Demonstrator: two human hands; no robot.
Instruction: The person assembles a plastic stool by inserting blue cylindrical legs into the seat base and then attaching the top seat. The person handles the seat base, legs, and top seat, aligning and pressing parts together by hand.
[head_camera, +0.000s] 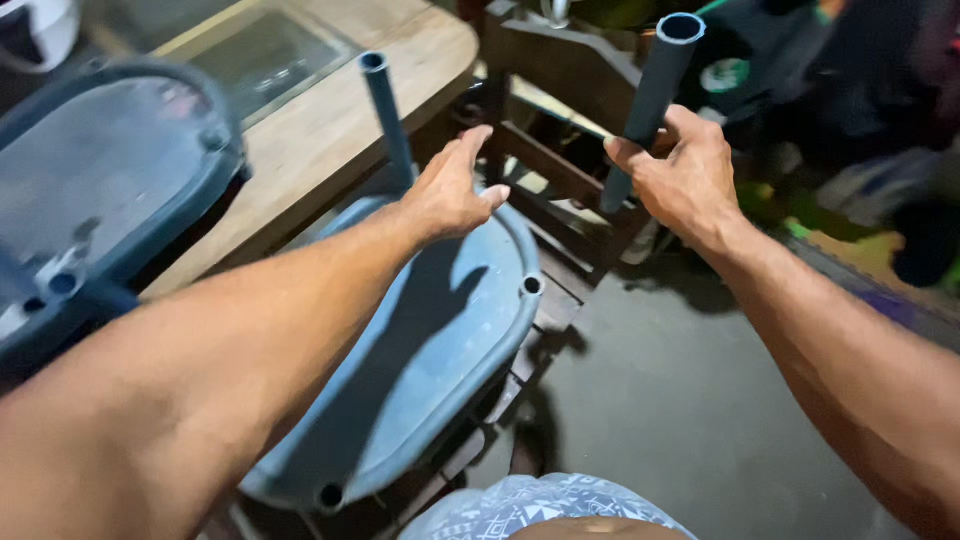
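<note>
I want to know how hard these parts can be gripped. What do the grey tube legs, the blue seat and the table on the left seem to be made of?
Tube leg in the right hand: likely plastic pipe, matte grey, hollow open end. Blue seat: apparently moulded plastic, dull sheen, round leg sockets. Table: wood, visible grain, worn unpolished top. The left hand reaches open near the second leg, same grey look.

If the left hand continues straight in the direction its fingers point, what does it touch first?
Probably the wooden frame beyond the blue seat; the left hand points past the upright tube. Depth is unclear.
</note>
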